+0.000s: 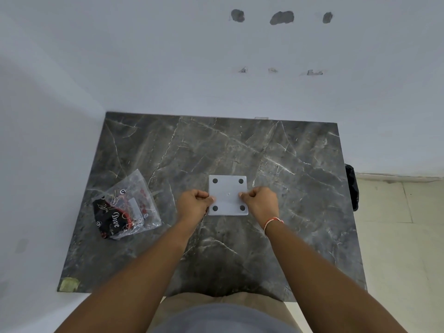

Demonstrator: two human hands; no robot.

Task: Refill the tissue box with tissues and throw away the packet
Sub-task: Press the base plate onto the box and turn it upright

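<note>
A square white tissue box (pixel 227 188) lies upside down in the middle of the dark marble table (pixel 276 164), its base with a black round foot at each corner facing up. My left hand (pixel 194 203) presses on the left edge of that base with curled fingers. My right hand (pixel 260 201) presses on the right edge the same way. A clear plastic tissue packet (pixel 125 207) with black and red "Dove" print lies crumpled on the table to the left of the box, apart from both hands.
The table stands in a corner against white walls (pixel 168 68) at the back and left. A black bin bag (pixel 352 186) hangs past the table's right edge, above a pale tiled floor (pixel 396 236). A patch of tape (pixel 69 284) marks the front left corner.
</note>
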